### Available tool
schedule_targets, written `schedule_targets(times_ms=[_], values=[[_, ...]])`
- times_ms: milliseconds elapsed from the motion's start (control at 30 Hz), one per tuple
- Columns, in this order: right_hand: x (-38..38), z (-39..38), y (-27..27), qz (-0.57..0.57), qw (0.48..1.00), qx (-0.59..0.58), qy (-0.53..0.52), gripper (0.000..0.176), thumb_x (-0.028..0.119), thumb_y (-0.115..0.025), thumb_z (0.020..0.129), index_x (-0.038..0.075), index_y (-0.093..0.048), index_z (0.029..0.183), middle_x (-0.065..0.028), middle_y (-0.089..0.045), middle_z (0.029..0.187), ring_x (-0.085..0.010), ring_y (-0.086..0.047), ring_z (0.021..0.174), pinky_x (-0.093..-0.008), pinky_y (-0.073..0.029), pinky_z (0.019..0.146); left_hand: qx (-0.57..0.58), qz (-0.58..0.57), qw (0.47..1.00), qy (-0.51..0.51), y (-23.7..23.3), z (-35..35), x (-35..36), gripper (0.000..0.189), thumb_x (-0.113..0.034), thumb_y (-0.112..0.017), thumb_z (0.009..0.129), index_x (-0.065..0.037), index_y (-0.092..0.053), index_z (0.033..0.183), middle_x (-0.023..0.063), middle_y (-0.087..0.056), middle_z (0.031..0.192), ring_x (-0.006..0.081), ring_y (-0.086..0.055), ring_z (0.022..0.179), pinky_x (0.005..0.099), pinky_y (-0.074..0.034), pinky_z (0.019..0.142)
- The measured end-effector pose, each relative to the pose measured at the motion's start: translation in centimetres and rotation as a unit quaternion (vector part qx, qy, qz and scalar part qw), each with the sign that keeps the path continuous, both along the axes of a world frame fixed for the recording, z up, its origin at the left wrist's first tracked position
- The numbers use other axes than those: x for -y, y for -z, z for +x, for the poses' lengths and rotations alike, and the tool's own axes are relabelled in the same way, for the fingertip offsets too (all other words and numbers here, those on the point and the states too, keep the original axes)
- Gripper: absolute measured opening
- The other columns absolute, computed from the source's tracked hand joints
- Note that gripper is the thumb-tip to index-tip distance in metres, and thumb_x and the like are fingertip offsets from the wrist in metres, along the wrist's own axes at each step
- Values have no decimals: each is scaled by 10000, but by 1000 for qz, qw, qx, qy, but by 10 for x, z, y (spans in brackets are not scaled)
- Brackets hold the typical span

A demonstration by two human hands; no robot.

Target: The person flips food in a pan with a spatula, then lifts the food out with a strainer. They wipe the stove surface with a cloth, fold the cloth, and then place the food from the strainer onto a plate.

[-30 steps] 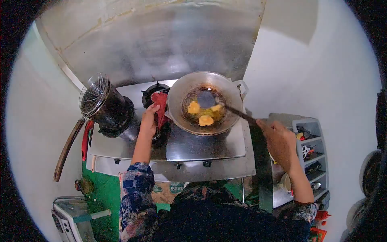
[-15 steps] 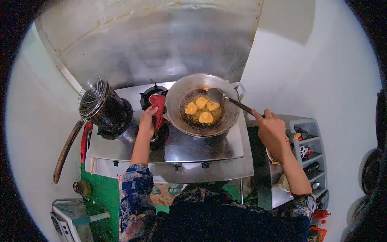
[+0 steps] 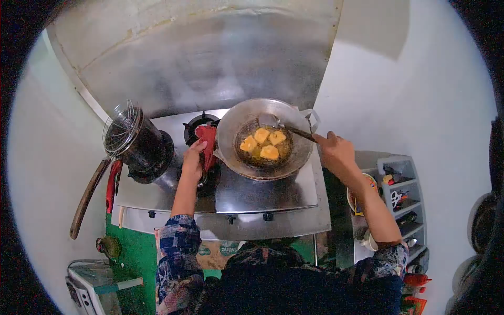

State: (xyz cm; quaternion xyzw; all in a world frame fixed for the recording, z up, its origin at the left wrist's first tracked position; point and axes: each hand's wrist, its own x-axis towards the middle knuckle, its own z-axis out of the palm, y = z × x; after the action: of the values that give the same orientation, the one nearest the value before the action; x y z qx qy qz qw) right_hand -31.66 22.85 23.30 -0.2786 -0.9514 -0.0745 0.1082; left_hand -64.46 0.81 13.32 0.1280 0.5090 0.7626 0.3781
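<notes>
My left hand [image 3: 193, 160] is closed on a red cloth [image 3: 208, 143] at the left side of the wok [image 3: 229, 123]; the wok's handle there is hidden. In my right hand [image 3: 337, 156] is the dark handle of a spatula [image 3: 296, 131]. Its metal blade rests over the far side of the wok's inside, behind the food. Several golden fried pieces [image 3: 269, 152] lie in oil at the bottom, apart from the blade.
The wok sits on the right of a steel stove [image 3: 262, 197], beside a bare burner [image 3: 202, 124]. Farther left, a wire strainer [image 3: 122, 134] leans on a blackened pot [image 3: 149, 152]. A grey rack [image 3: 401, 194] with utensils stands at right. A steel splash panel [image 3: 210, 58] rises behind.
My right hand has moved left and slightly up, carrying the spatula, whose blade slid left along the wok's far side. My left hand stays at the cloth.
</notes>
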Motion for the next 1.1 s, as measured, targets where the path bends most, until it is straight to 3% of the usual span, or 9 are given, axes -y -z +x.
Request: schedule_targets(times_ms=[67,367,567,933,1000,1100], values=[[-7,-2,7,29,999,-24,-2,367,96,-564,743,172,-625,1097,-137,-569,771,-328,-598,632,-418,-489,546,-6,-7,1000,-4,-6,4,3,407,-196,-609,822,-30,-524,1184,69,-614,1059,206,-584,943,344,-453,854],[30,18,-44,-20,1000,4,-13,329,122,-569,791,186,-624,1109,-122,-584,802,-324,-600,660,-417,-486,582,6,-30,999,-32,-16,12,2,390,-152,-589,835,-37,-505,1199,83,-606,1061,219,-588,943,365,-480,838],[40,31,-37,-58,998,18,-15,389,97,-519,799,218,-577,1164,-145,-591,896,-333,-624,722,-444,-508,596,0,0,1000,-2,3,-2,1,350,-125,-567,847,-28,-513,1178,92,-600,1067,228,-592,951,377,-487,846],[53,62,-47,-2,1000,-9,22,400,80,-475,816,214,-561,1183,-133,-560,838,-323,-605,727,-443,-495,571,-1,-2,1000,-15,-1,2,2,308,-122,-570,847,-24,-549,1138,84,-604,1069,212,-594,938,363,-481,845],[52,62,-42,-9,999,2,38,406,76,-476,812,211,-558,1187,-133,-557,828,-322,-600,735,-446,-495,570,-9,4,1000,10,2,-1,1,418,-184,-615,822,-33,-500,1194,70,-609,1077,209,-591,950,345,-462,853],[48,58,-31,-1,998,25,52,417,75,-483,805,202,-550,1196,-138,-557,827,-326,-600,733,-448,-494,569,0,-3,1000,1,-3,3,1,423,-196,-623,816,-29,-506,1188,68,-612,1066,208,-591,943,338,-460,853]])
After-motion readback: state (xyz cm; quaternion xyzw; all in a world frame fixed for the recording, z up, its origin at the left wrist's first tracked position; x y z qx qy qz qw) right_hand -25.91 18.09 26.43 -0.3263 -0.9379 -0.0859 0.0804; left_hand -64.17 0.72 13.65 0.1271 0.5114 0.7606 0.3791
